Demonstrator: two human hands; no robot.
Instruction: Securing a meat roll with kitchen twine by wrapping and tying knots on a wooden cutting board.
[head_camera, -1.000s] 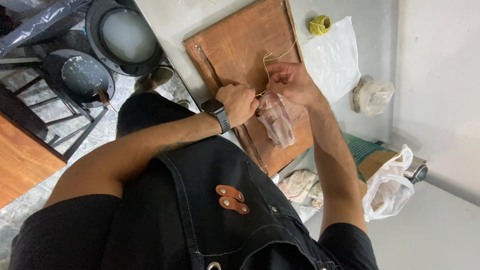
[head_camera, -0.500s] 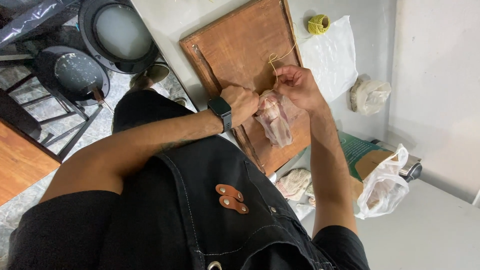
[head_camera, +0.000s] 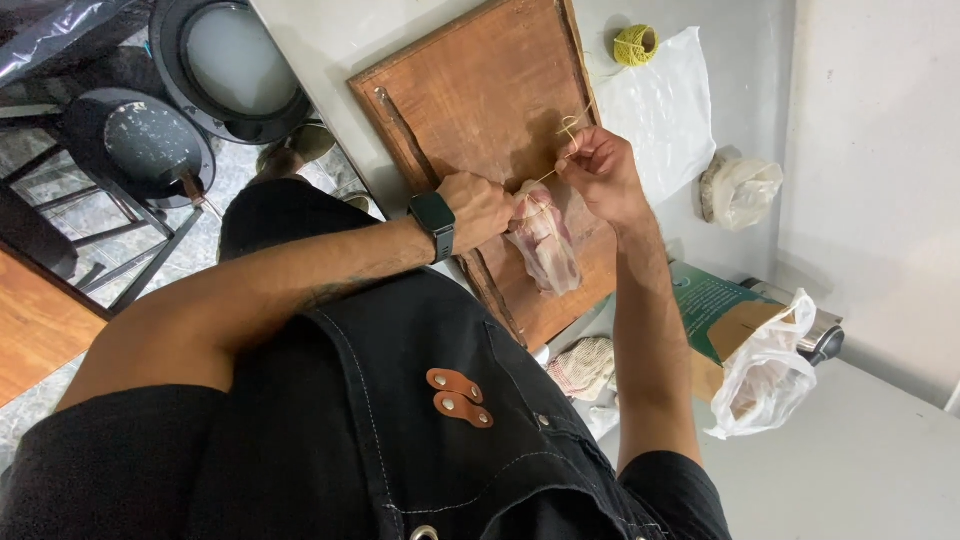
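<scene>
Pale grey surface (head_camera: 880, 470) carries a brown wooden cutting board (head_camera: 480, 100) where a soft, slick-looking pinkish piece of raw meat (head_camera: 545, 245) lies; left hand (head_camera: 480, 208) closed on its top end, right hand (head_camera: 600, 172) pinching thin yellow twine (head_camera: 572, 128), probably a knot; best held by its firmer tied end.

A green and brown box (head_camera: 722, 318) lies on the counter (head_camera: 880, 460) at right, a clear bag (head_camera: 768, 375) touching it; another tied bag (head_camera: 742, 188) sits beyond.
</scene>
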